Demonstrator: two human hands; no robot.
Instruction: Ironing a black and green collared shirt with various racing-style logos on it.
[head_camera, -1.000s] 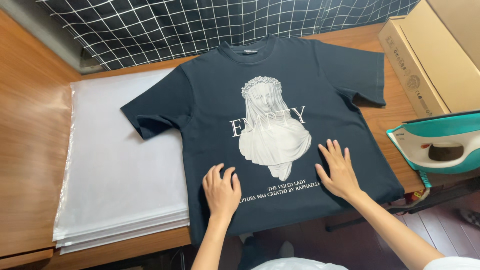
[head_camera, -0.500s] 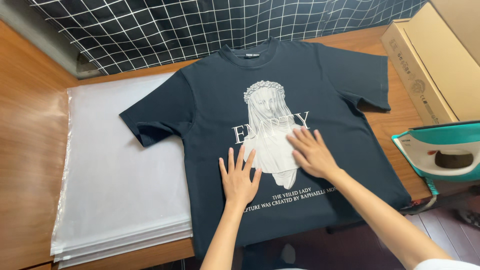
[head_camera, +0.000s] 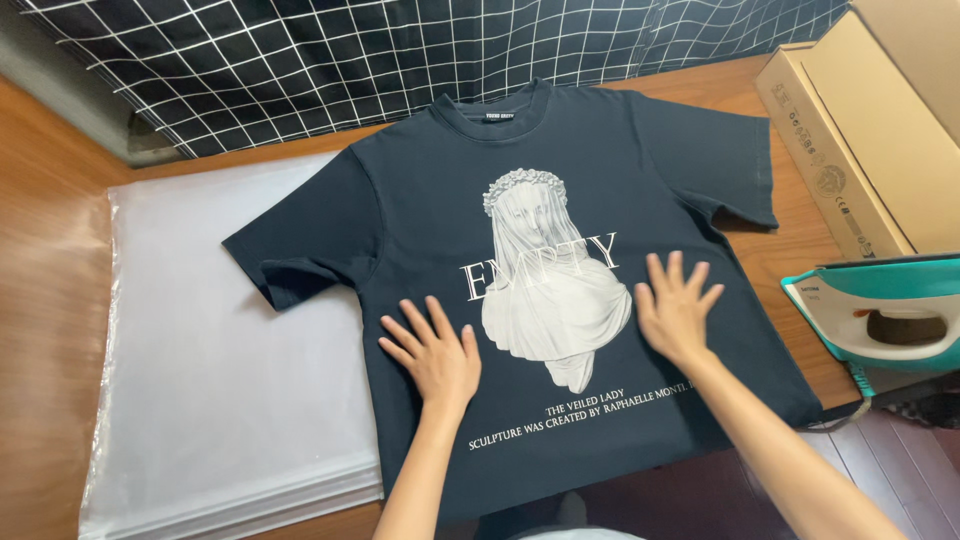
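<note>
The dark navy cotton T-shirt with a pale printed bust on its chest (head_camera: 520, 280) lay face up across the brown wooden table (head_camera: 50, 230), collar away from me and hem towards me, so its long axis ran straight out from my body. Both palms rested flat on its lower half, either side of the print: my left hand (head_camera: 435, 350), fingers spread, just left of the bust; my right hand (head_camera: 675, 310), also splayed, just right of it and slightly farther up. One sleeve overlapped the stack of clear plastic bags (head_camera: 220, 400); a teal-and-white iron (head_camera: 880, 310) sat at my right.
</note>
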